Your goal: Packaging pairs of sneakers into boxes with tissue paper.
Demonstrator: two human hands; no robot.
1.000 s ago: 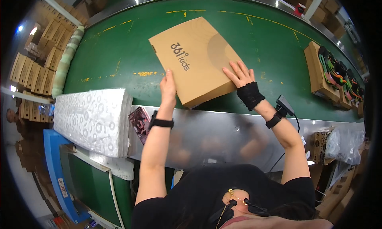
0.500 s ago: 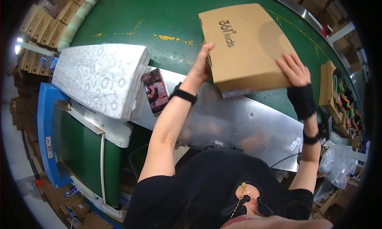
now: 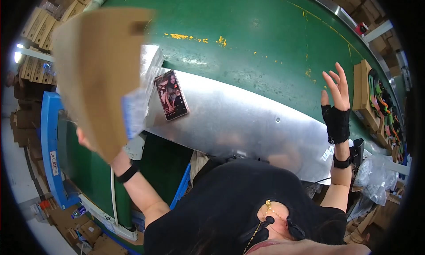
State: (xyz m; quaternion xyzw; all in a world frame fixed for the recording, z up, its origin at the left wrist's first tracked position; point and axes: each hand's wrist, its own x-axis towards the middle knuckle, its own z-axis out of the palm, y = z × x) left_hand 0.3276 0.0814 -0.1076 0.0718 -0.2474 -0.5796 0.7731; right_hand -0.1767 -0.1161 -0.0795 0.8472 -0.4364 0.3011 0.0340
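Observation:
My left hand [image 3: 85, 141] grips a brown cardboard shoebox [image 3: 99, 73], held up at the left and smeared by motion. The box stands on end, and most of that hand is behind its lower part. A blue-and-white patch [image 3: 131, 113] shows along the box's right edge. My right hand [image 3: 337, 89], in a black fingerless wrist cover, is raised at the right with fingers spread and nothing in it. Behind the box, a stack of plastic-wrapped patterned white sheets [image 3: 152, 60] shows only at its right end.
A phone [image 3: 171, 95] with a lit screen lies on the metal ledge [image 3: 234, 115] before the green belt [image 3: 212, 15]. To the right stands a carton [image 3: 362, 91] of colourful straps, with clear plastic bags [image 3: 376, 179] nearby. A blue frame [image 3: 48, 148] is at the left.
The box has swung from the right of centre to the far left in my left hand, turning on end. My right hand has let go of it and opened.

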